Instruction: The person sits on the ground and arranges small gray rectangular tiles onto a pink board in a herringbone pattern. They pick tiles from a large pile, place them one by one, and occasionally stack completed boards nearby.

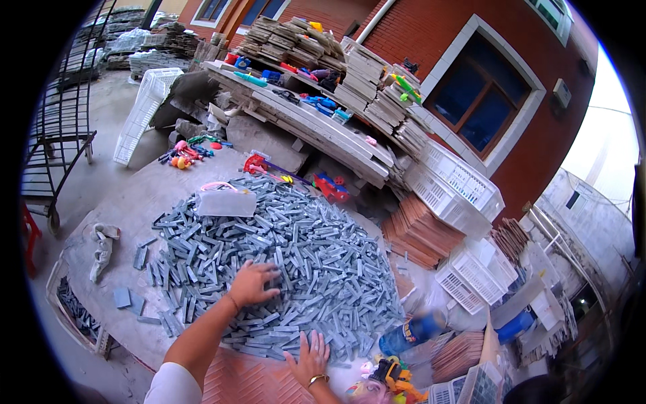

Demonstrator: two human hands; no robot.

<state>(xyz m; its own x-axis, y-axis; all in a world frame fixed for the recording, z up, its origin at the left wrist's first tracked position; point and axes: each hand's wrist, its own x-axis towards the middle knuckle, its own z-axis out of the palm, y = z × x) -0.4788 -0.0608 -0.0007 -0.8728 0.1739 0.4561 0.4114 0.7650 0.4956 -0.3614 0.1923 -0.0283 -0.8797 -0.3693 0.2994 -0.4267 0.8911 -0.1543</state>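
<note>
In the head view, the left hand (254,283) is lying palm-down over the heaped grey strips (330,249), its forearm slanting in from the lower left, its fingers pointing right, parted and seemingly gripping nothing. Nearer the body and to its right, the right hand (309,357) is resting opened out at the pile's near edge, fingers fanning forward, visibly holding nothing, while strips are spreading beyond both hands.
</note>
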